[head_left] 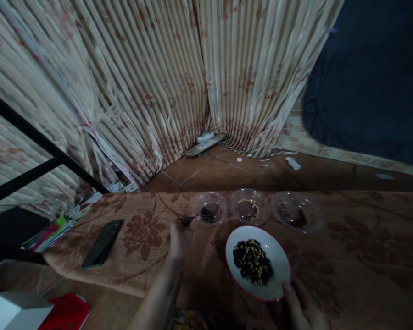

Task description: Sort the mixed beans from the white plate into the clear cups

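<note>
My left hand point(182, 236) is closed around thin dark chopsticks point(185, 222), their tips over the left clear plastic bowl point(223, 207). In that bowl lies a small heap of black pieces point(207, 214). The middle clear bowl point(234, 204) holds yellow kernels point(256, 211), and the right clear bowl point(311, 211) has some dark bits at its bottom. My right hand point(304, 305) grips the near right rim of a white, red-edged plate point(277, 270), thumb on top. Mixed black and yellow pieces point(253, 261) are heaped on this plate.
A dark phone point(101, 244) lies at the left of the cloth-covered table point(141, 261). Booklets point(51, 231) and a black metal bar point(37, 130) are at the far left. A white box point(17, 309) stands lower left. Striped curtains point(151, 82) hang behind.
</note>
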Available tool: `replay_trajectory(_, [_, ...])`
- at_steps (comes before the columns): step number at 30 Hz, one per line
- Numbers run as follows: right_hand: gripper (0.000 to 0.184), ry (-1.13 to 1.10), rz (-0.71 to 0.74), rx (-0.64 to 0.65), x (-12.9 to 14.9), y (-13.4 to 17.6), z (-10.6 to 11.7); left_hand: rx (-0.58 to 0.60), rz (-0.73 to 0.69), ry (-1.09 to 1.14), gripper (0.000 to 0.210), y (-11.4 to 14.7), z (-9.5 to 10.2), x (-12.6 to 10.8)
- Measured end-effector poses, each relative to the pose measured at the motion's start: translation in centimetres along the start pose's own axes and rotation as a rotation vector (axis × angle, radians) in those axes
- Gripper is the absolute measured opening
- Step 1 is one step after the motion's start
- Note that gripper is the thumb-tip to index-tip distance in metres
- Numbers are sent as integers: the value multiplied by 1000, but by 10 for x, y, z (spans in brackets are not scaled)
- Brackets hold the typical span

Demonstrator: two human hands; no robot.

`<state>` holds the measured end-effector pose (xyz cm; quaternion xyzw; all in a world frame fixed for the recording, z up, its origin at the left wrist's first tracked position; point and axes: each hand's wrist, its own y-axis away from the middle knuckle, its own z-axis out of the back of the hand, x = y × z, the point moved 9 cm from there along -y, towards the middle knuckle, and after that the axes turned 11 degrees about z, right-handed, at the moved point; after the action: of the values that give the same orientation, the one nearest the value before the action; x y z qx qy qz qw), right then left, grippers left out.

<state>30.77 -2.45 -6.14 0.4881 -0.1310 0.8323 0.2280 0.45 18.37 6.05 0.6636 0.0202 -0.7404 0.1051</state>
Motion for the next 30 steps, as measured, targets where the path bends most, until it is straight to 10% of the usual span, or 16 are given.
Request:
replay_trajectory(10, [56,-131,36,8,28,-4,0,421,34,-150,19,72,-70,1])
replay_trajectory(30, [51,-144,94,-8,46,-4,3,458,0,-330,19,72,-88,20])
